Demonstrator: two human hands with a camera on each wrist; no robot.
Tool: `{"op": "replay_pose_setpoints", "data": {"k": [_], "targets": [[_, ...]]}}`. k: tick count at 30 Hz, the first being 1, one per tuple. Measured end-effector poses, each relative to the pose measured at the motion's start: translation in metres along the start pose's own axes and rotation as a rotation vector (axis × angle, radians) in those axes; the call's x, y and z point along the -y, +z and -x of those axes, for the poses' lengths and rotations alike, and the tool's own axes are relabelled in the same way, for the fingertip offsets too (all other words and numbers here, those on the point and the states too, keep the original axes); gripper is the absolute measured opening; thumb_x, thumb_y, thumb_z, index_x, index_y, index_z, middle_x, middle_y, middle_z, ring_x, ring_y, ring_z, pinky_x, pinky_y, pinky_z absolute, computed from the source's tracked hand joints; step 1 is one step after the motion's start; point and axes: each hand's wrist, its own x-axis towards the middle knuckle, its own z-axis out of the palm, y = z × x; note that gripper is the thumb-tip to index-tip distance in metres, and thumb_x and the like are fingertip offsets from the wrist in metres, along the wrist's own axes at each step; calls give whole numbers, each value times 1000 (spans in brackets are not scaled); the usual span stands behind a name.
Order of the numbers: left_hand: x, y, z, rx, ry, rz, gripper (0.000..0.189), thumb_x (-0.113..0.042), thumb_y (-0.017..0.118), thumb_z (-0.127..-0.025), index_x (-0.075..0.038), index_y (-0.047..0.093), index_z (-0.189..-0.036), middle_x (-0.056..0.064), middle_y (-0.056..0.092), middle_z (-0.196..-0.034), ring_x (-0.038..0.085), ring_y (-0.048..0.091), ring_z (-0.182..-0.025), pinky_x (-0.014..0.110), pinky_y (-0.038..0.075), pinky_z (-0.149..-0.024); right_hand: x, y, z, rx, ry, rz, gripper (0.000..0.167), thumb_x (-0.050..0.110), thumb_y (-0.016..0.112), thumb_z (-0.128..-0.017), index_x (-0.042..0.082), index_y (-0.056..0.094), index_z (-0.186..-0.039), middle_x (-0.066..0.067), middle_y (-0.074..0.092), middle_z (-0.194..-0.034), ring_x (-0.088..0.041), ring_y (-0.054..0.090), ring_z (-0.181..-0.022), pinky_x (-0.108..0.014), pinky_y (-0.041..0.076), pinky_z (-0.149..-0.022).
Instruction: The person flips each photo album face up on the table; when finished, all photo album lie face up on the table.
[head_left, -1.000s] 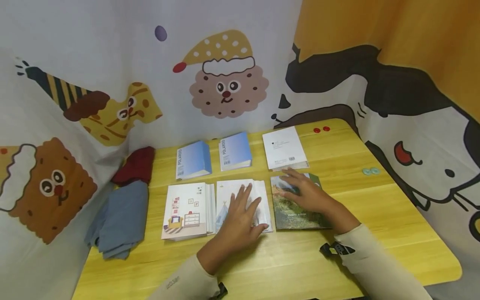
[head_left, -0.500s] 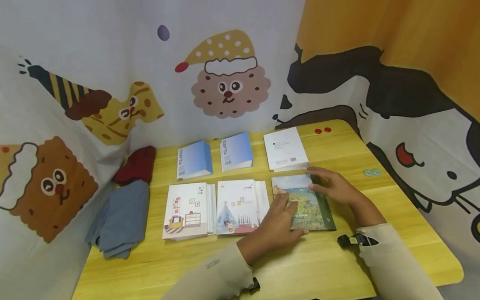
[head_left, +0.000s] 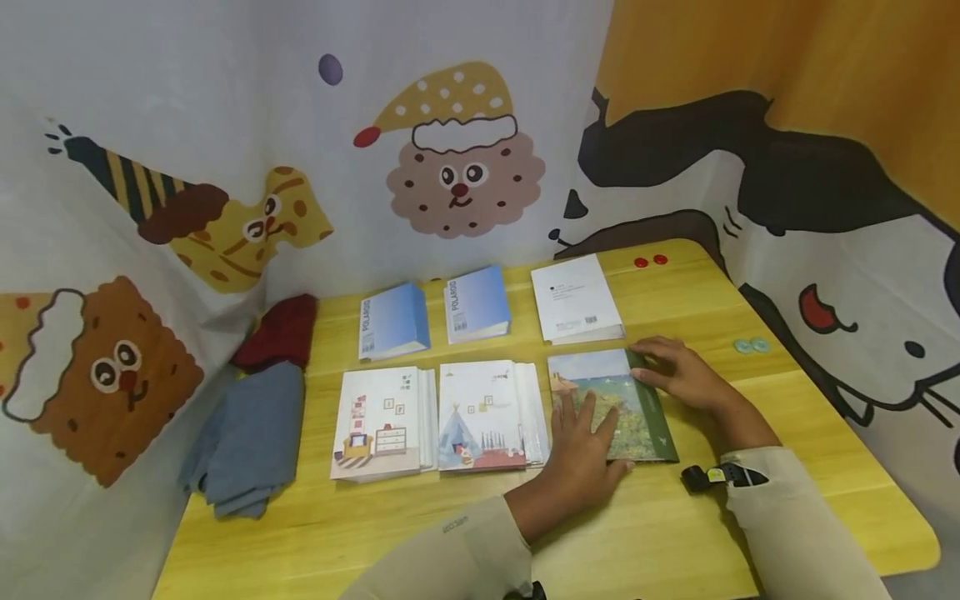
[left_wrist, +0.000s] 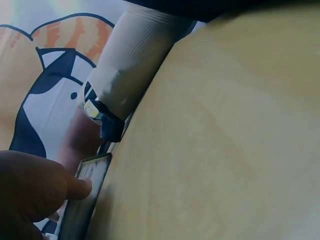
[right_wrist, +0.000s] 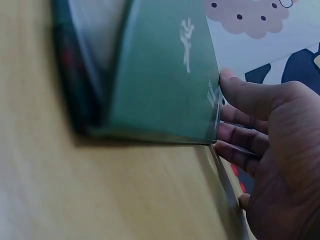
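Behind everything, a curtain printed with cartoon figures (head_left: 225,67) is hung, and before it a yellow counter (head_left: 832,467) is set. At the counter's left, a folded blue-grey cloth (head_left: 255,433) is laid, with a dark red cloth (head_left: 281,333) placed behind it.

Six albums are arranged in two rows of three. The landscape album (head_left: 637,412) is found at the right of the near row, laid flat. The step in hand is judged to be the squaring of this album into its row. Its cover is touched by the spread fingers of the left hand (head_left: 577,442), the thumb rested at the near edge. Its far right corner is met by the thumb and extended fingers of the right hand (head_left: 678,375); neither hand is clenched. For the next move, light, even pressure would be called for, so that the tent album (head_left: 480,396) is not nudged.

On the two blue albums (head_left: 393,321), what appears to be "POLAROID" can be read, with a barcode printed below. On the white album (head_left: 577,300) beside them, and on the sofa album (head_left: 378,425), the print is too small to be read. The lettering on the landscape album's green band cannot be made out either. Smallest of all, two red discs (head_left: 641,262) and two teal discs (head_left: 761,344) are placed towards the right.
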Motion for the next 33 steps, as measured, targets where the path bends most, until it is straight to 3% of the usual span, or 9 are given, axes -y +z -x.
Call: {"op": "replay_pose_setpoints", "data": {"k": [6, 9, 13, 17, 19, 23, 27, 30, 33], "targets": [[2, 5, 0, -45, 28, 29, 71, -58, 60, -109, -21, 45, -168, 19, 26, -180, 55, 19, -166, 67, 30, -132, 4, -1, 1, -5, 13, -19, 45, 18, 74, -106, 3, 66, -148, -24, 63, -148, -49, 51, -141, -72, 42, -114], [4, 5, 2, -61, 49, 93, 72, -56, 59, -109, -19, 42, -169, 19, 25, -180, 55, 17, -167, 68, 29, -132, 8, -1, 2, -40, 21, -81, 44, 16, 73, -107, 4, 66, -148, -20, 63, -147, -33, 57, -137, -46, 50, -114], [7, 4, 3, -105, 96, 219, 76, -54, 59, -110, -18, 34, -173, 17, 25, -180, 54, 19, -167, 68, 34, -130, 14, -1, 3, -111, 9, -271, 42, 10, 71, -107, 1, 65, -147, -12, 63, -143, -9, 63, -121, -17, 56, -91], [9, 4, 4, -138, 160, 310, 79, -52, 58, -111, -18, 26, -175, 17, 23, -180, 49, 25, -166, 63, 41, -128, 16, -3, 5, -150, -39, -410, 42, 5, 68, -107, -4, 63, -147, 9, 68, -135, -3, 68, -105, -20, 60, -78], [9, 4, 4, -144, 197, 356, 79, -50, 57, -112, -17, 24, -176, 18, 22, -180, 45, 28, -166, 58, 44, -127, 17, -5, 6, -146, -62, -534, 42, 2, 65, -108, -5, 61, -149, 14, 71, -130, -4, 72, -98, -24, 63, -73], [11, 5, 4, -161, 256, 465, 81, -44, 60, -112, -17, 20, -176, 19, 20, -181, 41, 33, -166, 50, 47, -126, 14, -9, 6, -81, -167, -859, 46, -9, 49, -111, -6, 52, -157, 7, 75, -131, -9, 77, -99, -26, 67, -71], [13, 6, 2, -228, 313, 549, 86, -34, 67, -110, -13, 15, -176, 21, 22, -180, 39, 32, -166, 51, 42, -130, 12, -11, 4, 38, -292, -1112, 55, -14, 31, -111, -6, 39, -165, -3, 69, -144, -13, 76, -117, -26, 67, -86], [13, 7, 0, -300, 375, 554, 93, -25, 71, -107, -5, 12, -175, 25, 24, -179, 40, 31, -167, 50, 38, -132, 12, -11, 2, 106, -339, -1177, 58, -13, 30, -112, -3, 30, -169, -5, 63, -151, -15, 73, -126, -27, 66, -93], [12, 6, -1, -363, 443, 530, 96, -17, 73, -104, 3, 10, -174, 31, 23, -177, 44, 30, -166, 49, 38, -132, 11, -9, 2, 139, -340, -1148, 63, -13, 37, -112, 1, 27, -172, -1, 61, -156, -14, 69, -132, -27, 64, -97]]}}
